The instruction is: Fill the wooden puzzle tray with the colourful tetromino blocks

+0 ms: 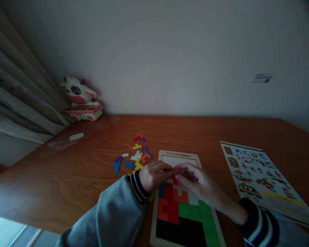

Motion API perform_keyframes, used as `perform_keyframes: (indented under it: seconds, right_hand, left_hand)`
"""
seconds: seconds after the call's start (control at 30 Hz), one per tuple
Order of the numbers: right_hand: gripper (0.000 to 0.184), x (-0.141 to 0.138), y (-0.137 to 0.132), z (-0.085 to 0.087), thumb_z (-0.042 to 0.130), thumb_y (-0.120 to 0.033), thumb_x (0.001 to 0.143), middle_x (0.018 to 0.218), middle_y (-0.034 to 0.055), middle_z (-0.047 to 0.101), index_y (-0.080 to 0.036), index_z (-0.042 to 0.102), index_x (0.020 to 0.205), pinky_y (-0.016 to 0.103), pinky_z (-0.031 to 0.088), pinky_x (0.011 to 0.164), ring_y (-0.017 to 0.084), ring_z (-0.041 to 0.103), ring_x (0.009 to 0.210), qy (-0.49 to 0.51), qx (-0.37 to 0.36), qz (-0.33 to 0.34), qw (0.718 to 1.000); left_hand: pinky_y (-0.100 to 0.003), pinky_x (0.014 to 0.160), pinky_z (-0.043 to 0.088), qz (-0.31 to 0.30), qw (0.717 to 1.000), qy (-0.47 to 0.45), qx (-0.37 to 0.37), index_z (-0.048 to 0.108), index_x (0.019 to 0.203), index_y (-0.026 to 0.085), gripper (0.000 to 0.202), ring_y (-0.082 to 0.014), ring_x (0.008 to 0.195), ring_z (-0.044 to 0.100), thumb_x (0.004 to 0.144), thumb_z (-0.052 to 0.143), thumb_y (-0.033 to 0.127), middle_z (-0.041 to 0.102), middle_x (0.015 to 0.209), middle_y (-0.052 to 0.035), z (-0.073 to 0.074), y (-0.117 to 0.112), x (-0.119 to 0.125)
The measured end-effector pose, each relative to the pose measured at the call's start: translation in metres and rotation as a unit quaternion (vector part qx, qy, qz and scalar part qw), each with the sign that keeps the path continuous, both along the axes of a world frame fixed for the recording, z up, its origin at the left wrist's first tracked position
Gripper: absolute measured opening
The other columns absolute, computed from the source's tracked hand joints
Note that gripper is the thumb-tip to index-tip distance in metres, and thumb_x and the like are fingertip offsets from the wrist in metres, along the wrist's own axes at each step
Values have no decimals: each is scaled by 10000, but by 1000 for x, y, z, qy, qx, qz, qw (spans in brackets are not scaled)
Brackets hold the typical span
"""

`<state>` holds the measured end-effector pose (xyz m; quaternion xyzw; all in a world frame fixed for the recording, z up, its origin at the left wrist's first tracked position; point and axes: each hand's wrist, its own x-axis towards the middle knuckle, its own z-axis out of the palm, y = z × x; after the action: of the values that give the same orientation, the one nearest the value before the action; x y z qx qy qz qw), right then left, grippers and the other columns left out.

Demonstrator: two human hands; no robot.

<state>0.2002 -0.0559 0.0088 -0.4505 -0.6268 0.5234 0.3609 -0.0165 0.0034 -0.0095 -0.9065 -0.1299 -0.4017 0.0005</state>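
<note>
My left hand (154, 175) and my right hand (195, 176) meet at the fingertips above the upper half of a wooden puzzle board (154, 226). Both are closed, thumbs and fingers pinched together. Whatever they pinch is mostly hidden; a red puzzle piece (174, 180) shows just beneath the fingertips, and I cannot tell whether it is held or lying on the board. Fitted below are red pieces (172, 209), an orange piece (180, 197), green pieces (193, 212), black pieces (180, 231) and a partly covered blue piece (162, 188). White base (180, 160) shows at the board's top.
Loose coloured puzzle pieces (129, 165) lie scattered left of the board. A printed pattern sheet (262, 181) lies to the right. At the back left stands a cow toy (81, 99) beside a curtain (23, 79). Clear plastic with a white label (76, 137) lies on the wooden table (92, 154).
</note>
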Motion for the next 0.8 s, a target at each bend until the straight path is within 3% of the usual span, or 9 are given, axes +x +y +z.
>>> perform_keyframes:
  seconds: [0.2,0.3,0.43,0.57,0.8]
  right_hand:
    - [381,-4,-9,-5,689,-456,843,932,23,688,-222,577,1123,324,564,776,169,688,844,32,-42,-30,998]
    - [340,2,-9,-9,650,-432,871,925,20,690,-226,597,1136,329,558,811,165,678,852,-4,-7,-49,999]
    - [232,9,-9,-14,601,-417,904,961,42,712,-222,662,1014,331,547,831,177,671,905,-71,36,-78,994]
    - [233,4,-12,-16,608,-368,893,948,34,724,-229,664,1071,328,554,808,178,682,865,-96,57,-77,991]
    - [140,-2,-17,-24,532,-241,928,934,41,694,-223,653,996,323,541,762,177,663,823,-169,130,-61,975]
  left_hand:
    - [-258,725,586,-15,1000,-6,-19,666,1106,151,209,-148,816,667,986,496,131,713,958,-73,4,-3,2]
    - [-288,762,588,21,999,22,-30,671,1104,157,236,-160,848,669,971,481,113,718,973,-80,3,-3,4]
    - [-303,758,586,55,998,32,-27,675,1113,154,245,-170,836,671,951,494,124,731,952,-83,2,-3,6]
    - [-303,741,578,49,997,51,-38,686,1070,144,214,-175,816,669,954,506,156,735,917,-84,3,-4,8]
    - [-303,769,558,42,992,111,-50,696,1022,159,212,-174,823,663,969,496,208,727,917,-85,3,-6,7]
